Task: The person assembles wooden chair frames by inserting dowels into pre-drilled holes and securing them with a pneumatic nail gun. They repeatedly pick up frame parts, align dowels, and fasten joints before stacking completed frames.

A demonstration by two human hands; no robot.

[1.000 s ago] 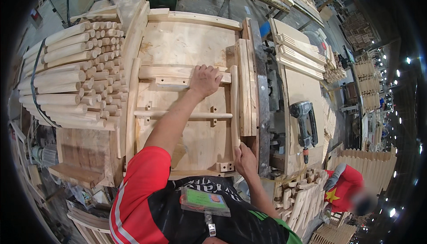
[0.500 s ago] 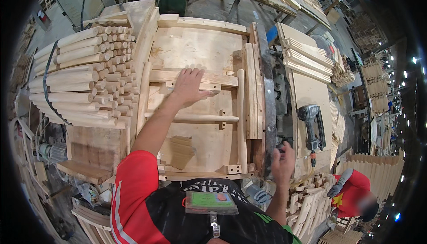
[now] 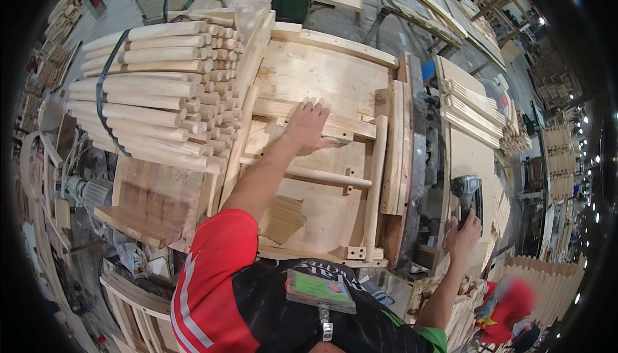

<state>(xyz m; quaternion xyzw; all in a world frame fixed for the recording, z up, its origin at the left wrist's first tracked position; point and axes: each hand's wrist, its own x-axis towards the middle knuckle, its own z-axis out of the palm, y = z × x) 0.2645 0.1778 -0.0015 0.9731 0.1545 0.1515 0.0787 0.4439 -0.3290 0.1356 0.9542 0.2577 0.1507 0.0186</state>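
Shows power tool (image 3: 465, 187), long axis roughly fore-and-aft, at right hand (image 3: 465, 236) (closure: cannot tell); left hand (image 3: 310, 124), thumb apart, over rail (image 3: 357, 127).

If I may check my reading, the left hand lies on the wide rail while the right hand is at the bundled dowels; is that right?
Not quite: the right hand is at the power tool, as the head view shows. The left hand does lie on the wide rail.
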